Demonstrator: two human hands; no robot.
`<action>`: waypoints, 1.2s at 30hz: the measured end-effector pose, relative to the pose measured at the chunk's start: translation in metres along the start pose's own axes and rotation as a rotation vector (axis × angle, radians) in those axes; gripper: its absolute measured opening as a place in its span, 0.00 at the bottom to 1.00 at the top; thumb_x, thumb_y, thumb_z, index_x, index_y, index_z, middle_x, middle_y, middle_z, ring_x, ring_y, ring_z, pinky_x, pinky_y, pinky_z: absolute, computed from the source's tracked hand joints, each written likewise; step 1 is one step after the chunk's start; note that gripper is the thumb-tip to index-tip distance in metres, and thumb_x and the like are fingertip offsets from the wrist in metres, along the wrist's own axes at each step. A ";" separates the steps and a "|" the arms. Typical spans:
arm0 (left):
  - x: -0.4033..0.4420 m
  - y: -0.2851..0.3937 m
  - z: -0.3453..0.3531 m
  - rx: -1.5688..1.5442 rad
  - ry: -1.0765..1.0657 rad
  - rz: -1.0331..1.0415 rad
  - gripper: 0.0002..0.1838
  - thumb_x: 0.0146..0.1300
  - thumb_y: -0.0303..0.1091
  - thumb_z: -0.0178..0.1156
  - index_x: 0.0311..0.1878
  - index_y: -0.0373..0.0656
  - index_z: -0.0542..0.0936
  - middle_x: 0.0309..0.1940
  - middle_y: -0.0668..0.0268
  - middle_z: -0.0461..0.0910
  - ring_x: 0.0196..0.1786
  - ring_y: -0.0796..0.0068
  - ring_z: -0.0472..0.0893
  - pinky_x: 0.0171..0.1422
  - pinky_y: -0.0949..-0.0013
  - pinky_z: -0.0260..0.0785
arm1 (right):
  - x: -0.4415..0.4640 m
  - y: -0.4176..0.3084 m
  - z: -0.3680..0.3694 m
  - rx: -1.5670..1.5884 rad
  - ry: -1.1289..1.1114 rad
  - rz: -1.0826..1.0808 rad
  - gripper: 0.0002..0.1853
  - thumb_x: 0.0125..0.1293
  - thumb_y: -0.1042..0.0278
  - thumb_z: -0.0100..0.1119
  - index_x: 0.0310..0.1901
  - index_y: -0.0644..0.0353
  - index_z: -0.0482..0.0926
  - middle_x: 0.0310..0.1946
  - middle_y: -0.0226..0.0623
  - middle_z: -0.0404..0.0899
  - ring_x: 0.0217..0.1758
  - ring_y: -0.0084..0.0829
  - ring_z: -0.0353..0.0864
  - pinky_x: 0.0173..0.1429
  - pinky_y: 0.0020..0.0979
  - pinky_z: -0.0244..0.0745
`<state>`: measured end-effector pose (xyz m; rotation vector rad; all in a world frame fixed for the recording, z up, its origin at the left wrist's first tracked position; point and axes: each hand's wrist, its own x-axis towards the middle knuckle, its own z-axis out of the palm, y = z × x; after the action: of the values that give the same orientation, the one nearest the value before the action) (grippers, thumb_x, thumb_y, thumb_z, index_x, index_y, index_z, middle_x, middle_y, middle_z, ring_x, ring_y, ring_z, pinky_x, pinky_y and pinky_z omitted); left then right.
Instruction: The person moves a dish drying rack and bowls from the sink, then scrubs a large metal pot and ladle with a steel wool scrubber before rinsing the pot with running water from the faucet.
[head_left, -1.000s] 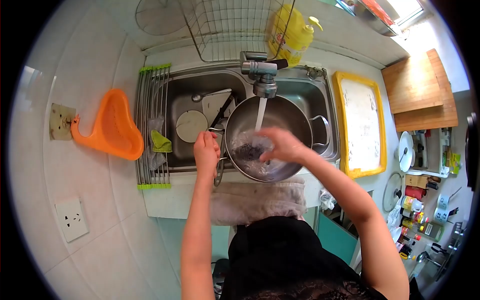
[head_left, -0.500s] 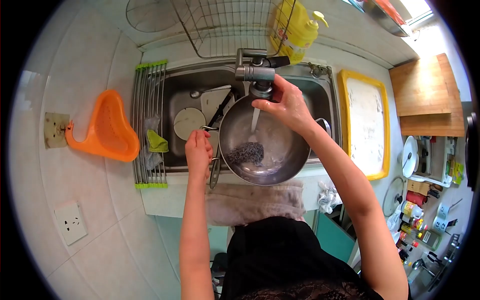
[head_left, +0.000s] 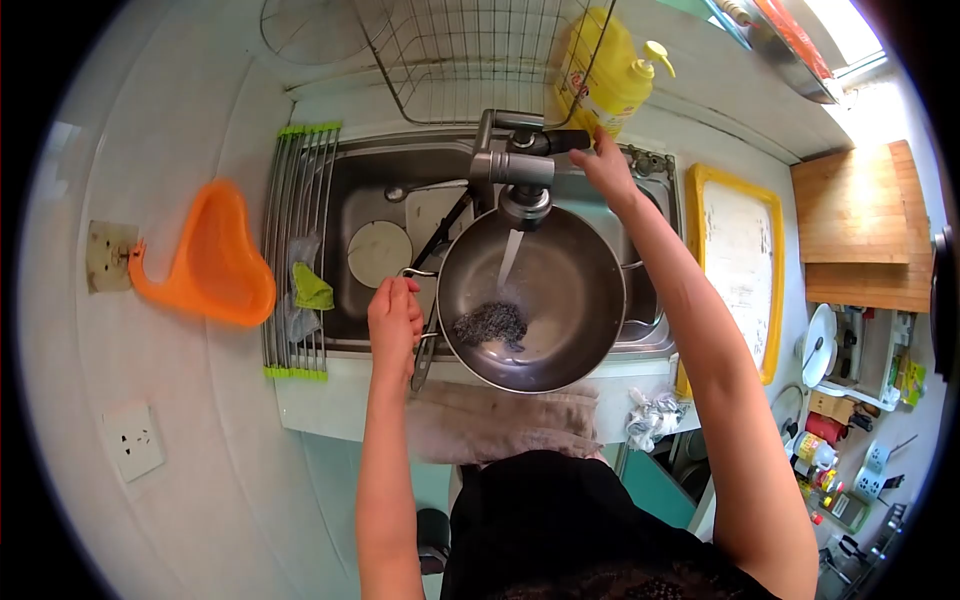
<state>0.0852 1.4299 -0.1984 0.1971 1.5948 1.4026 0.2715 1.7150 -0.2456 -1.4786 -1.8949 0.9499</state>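
A deep metal pot (head_left: 570, 290) rests over the sink with a grey steel wool scrubber (head_left: 490, 325) inside. My left hand (head_left: 393, 322) is closed around the pot's looped side handle. From the faucet (head_left: 522, 190) a stream of water (head_left: 511, 258) runs down into the pot. My right hand (head_left: 608, 175) is at the end of the dark faucet lever (head_left: 565, 141), thumb and fingers on either side of it. Just beyond that hand stands a yellow pump bottle (head_left: 607, 85).
Left in the sink (head_left: 345, 200) lie a round white plate (head_left: 380, 252), a ladle (head_left: 425, 188) and a black-handled utensil (head_left: 447, 225). A roll-up rack (head_left: 300, 250) spans its left edge. A yellow-rimmed board (head_left: 740, 270) is right. An orange strainer basket (head_left: 225, 260) hangs left.
My right hand has left the faucet spout and moved up and right to the lever. My left hand stays at the pot handle. Water still runs.
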 end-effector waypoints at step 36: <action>-0.022 -0.014 -0.016 -0.074 -0.167 -0.043 0.11 0.71 0.40 0.40 0.36 0.43 0.65 0.15 0.76 0.55 0.13 0.88 0.52 0.14 0.80 0.40 | -0.193 -0.048 0.062 -0.099 -0.422 -0.068 0.14 0.49 0.67 0.64 0.41 0.50 0.82 0.43 0.34 0.76 0.45 0.35 0.76 0.46 0.34 0.73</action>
<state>0.0908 1.4002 -0.2004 0.2286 1.4003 1.3728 0.2424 1.5082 -0.2438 -1.3332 -2.3028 1.2262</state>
